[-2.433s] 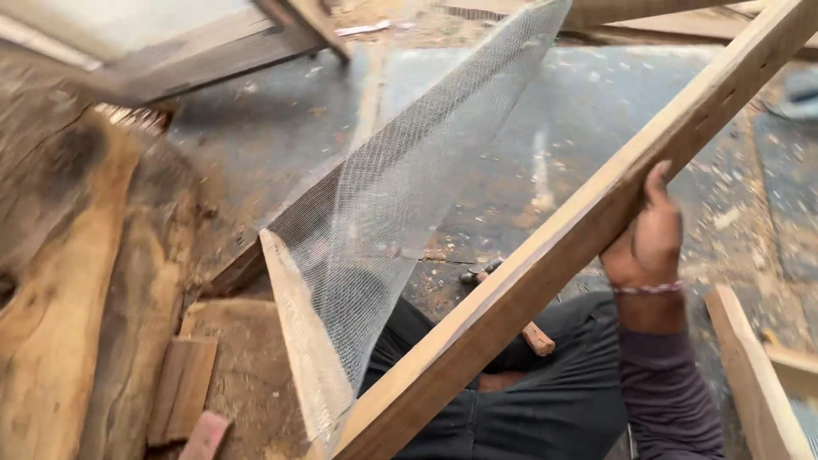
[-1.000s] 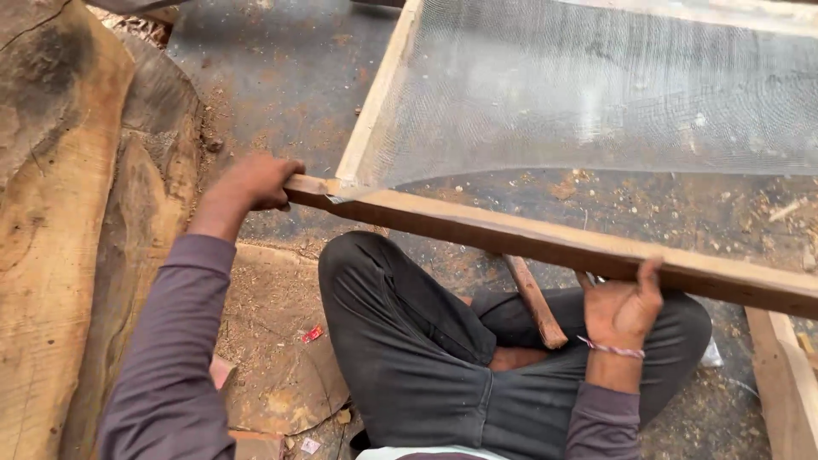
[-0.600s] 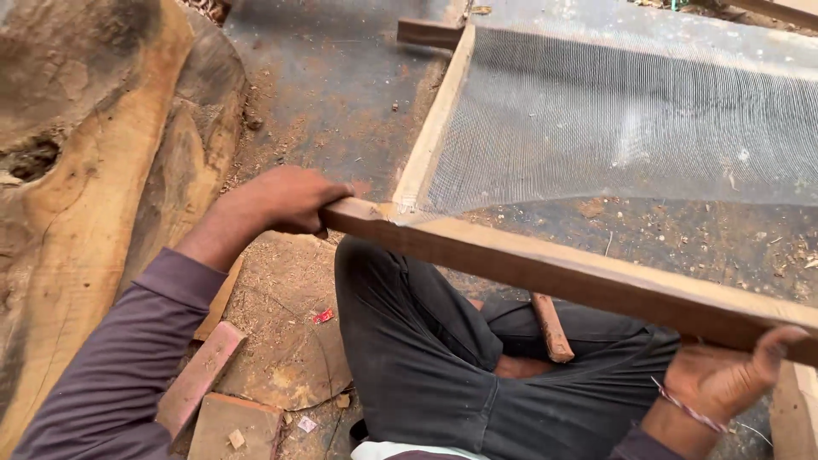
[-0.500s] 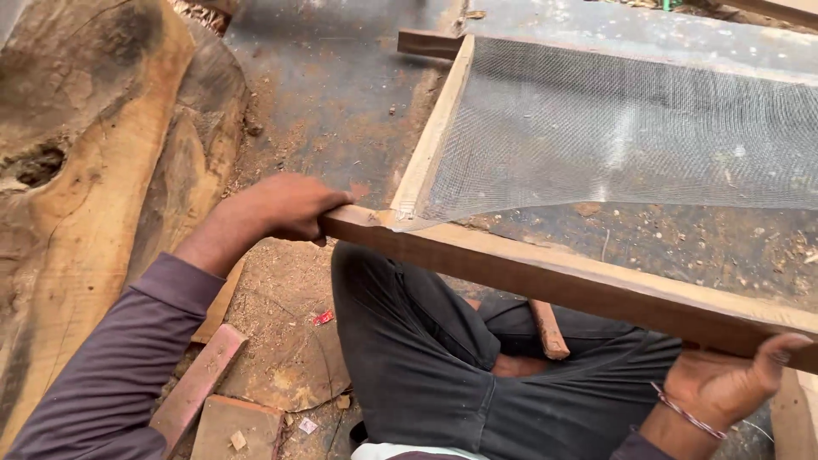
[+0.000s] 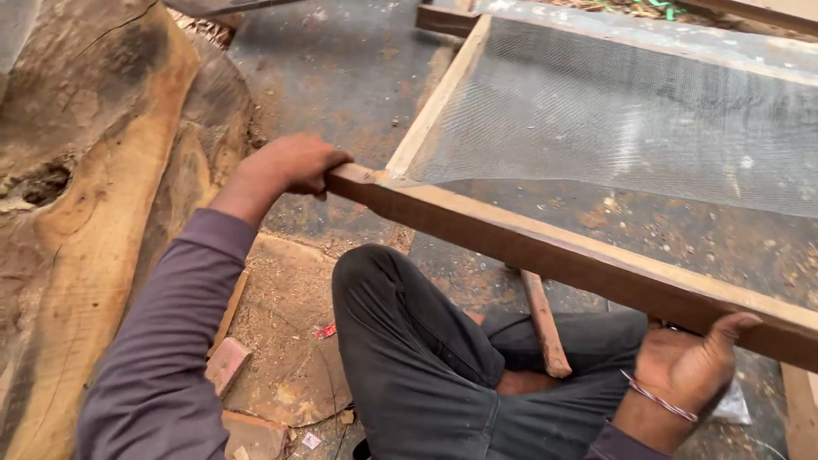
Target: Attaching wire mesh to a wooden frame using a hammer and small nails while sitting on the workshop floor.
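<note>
Dusty sawdust floor, rough log slab, both hands' fingers gripping wooden frame, left hand, right hand, wire mesh.

A seated person's left hand grips the corner of a wooden frame covered with wire mesh; the right hand clasps its near rail from below. A hammer handle lies across the dark trousers; a large log lies left.

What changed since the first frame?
The frame went from tilted up on edge to lying nearly flat over the lap. The left hand, unseen then, now grips its near corner. The right hand kept its hold on the near rail throughout; the mesh stays on the frame.
</note>
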